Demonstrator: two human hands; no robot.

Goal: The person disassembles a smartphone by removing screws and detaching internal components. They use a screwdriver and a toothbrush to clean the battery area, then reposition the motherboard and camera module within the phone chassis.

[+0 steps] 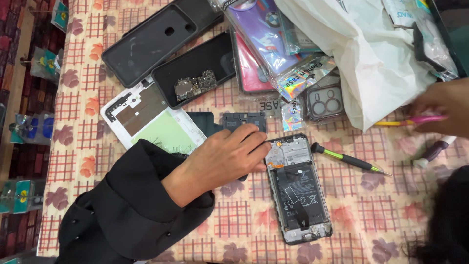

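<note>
- Flat and unclenched, my left hand (222, 159) pressed the opened smartphone (298, 188) at its top-left edge, on the checked tablecloth (234, 215).
- Pinched together, my right hand (442, 110) gripped pink tweezers (422, 119) near the white plastic bag (371, 63).
- Between them lay a green screwdriver (349, 160).
- A slip of my palm could have skidded the phone, I judged, straining its exposed battery and cables.

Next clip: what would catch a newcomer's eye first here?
The opened phone, back cover off and battery exposed, lies at centre on the flowered checked tablecloth. The left hand rests flat against the phone's upper left edge, while the right hand grips pink-and-yellow tweezers at the right edge. A green-banded screwdriver lies just right of the phone, and phone cases pile up above.
</note>
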